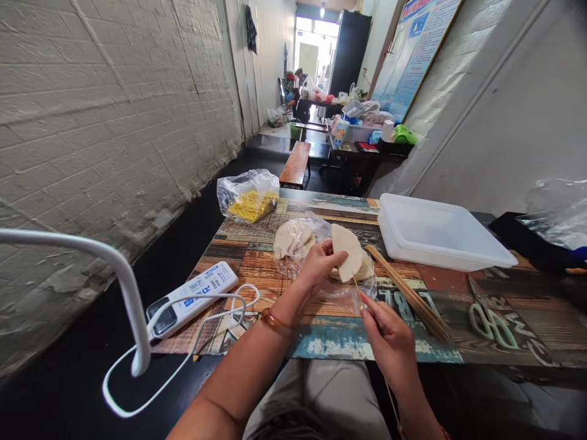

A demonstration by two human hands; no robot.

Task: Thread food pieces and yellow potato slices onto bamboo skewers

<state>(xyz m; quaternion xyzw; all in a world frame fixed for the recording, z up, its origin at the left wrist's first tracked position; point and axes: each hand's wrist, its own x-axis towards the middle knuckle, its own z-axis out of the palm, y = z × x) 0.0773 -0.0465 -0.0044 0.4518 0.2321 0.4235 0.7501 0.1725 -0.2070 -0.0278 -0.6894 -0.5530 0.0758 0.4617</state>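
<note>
My left hand pinches a pale, flat piece, rounded on one side like a folded disc; whether it is dough or bean curd I cannot tell. In my right hand is a thin wooden skewer, its upper end meeting the lower edge of that piece. How deep the skewer sits in it is hidden. More pale pieces lie behind, on a clear plastic bag. Left of my hands rest similar pieces, with thin sticks below them. A bundle of bamboo skewers lies to the right.
On the patterned table stand a white plastic tub and a bag with yellow contents. Green-handled scissors lie at right, a corded power strip at left. Beyond are a bench and a crouching person.
</note>
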